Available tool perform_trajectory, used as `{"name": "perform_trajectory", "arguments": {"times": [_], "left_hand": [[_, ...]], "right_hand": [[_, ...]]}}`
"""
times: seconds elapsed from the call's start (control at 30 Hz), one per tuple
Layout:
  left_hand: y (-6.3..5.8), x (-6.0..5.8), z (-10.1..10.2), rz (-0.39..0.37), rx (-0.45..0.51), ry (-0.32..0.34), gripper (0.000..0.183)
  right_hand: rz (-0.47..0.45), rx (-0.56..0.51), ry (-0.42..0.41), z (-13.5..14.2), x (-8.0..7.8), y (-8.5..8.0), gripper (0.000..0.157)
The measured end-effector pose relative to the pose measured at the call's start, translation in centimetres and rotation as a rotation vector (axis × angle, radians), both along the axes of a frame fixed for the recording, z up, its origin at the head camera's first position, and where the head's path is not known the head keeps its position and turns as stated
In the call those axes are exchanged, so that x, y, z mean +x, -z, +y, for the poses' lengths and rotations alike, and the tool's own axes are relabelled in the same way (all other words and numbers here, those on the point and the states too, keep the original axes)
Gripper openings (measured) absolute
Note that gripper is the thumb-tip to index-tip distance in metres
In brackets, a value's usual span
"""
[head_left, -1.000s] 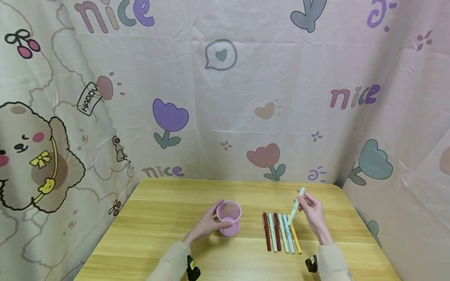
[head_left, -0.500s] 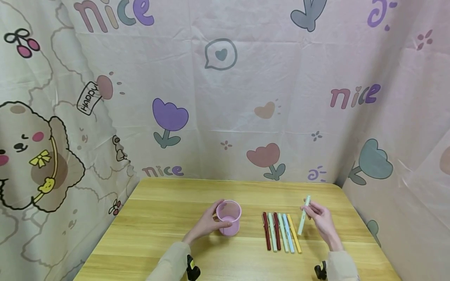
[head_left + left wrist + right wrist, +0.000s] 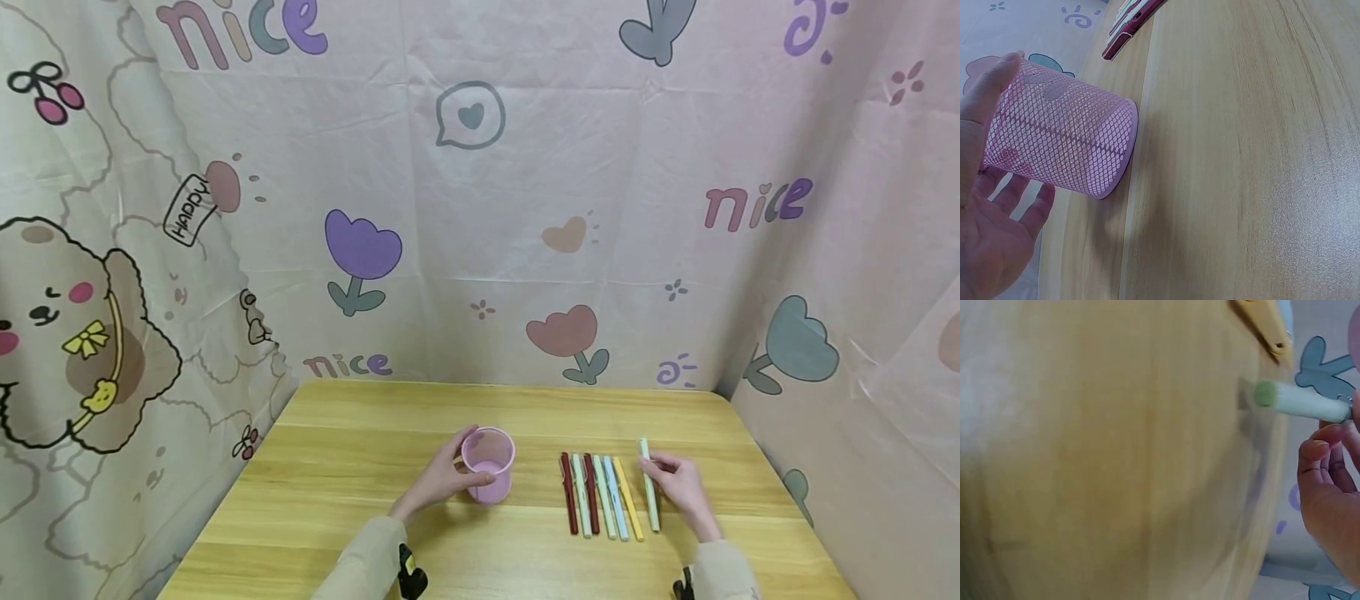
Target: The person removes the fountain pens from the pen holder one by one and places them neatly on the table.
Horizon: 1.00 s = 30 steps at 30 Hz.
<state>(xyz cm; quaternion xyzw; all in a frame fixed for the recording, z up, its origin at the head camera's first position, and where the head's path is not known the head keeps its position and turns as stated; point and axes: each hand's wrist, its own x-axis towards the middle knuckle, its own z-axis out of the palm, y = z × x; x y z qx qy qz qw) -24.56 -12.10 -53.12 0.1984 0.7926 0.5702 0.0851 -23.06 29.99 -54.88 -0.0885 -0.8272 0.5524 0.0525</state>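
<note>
My left hand [image 3: 433, 485] grips a pink mesh pen holder [image 3: 492, 492] that stands upright; its thumb and fingers curl round opposite sides. In the left wrist view the mesh wall of the pen holder [image 3: 1060, 128] shows through to the fingers behind. My right hand [image 3: 681, 487] pinches a pale green pen [image 3: 650, 492] between thumb and fingers near its upper part. That pen lies nearly lengthwise, just right of a yellow pen [image 3: 628, 500]. From the right wrist, the green end of the pen [image 3: 1300, 402] points out over the wood, with its shadow beside it.
Left of the yellow pen lie a light blue pen [image 3: 616, 500], two pale green pens and two dark red pens, such as the leftmost dark red pen [image 3: 569, 496], side by side on the wooden table [image 3: 360, 417]. A printed cloth [image 3: 480, 208] hangs behind the table.
My right hand has carried the pale green pen from above the row to the right and down, close to the table beside the yellow pen. My left hand and the pen holder stay put.
</note>
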Motion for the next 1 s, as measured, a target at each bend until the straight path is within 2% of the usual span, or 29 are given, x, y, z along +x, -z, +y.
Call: {"name": "perform_trajectory", "arguments": {"times": [0.23, 0.43, 1.0], "left_hand": [[-0.05, 0.07, 0.05, -0.005, 0.0, -0.004, 0.098], [-0.03, -0.03, 0.06, -0.016, 0.007, -0.008, 0.099], [-0.18, -0.02, 0.14, -0.014, 0.004, -0.013, 0.098]], "right_hand": [[-0.036, 0.023, -0.018, -0.48, -0.2, 0.63, 0.035], [-0.076, 0.112, -0.036, -0.57, -0.38, 1.08, 0.038], [-0.099, 0.231, -0.052, -0.81, -0.45, 0.77, 0.045]]}}
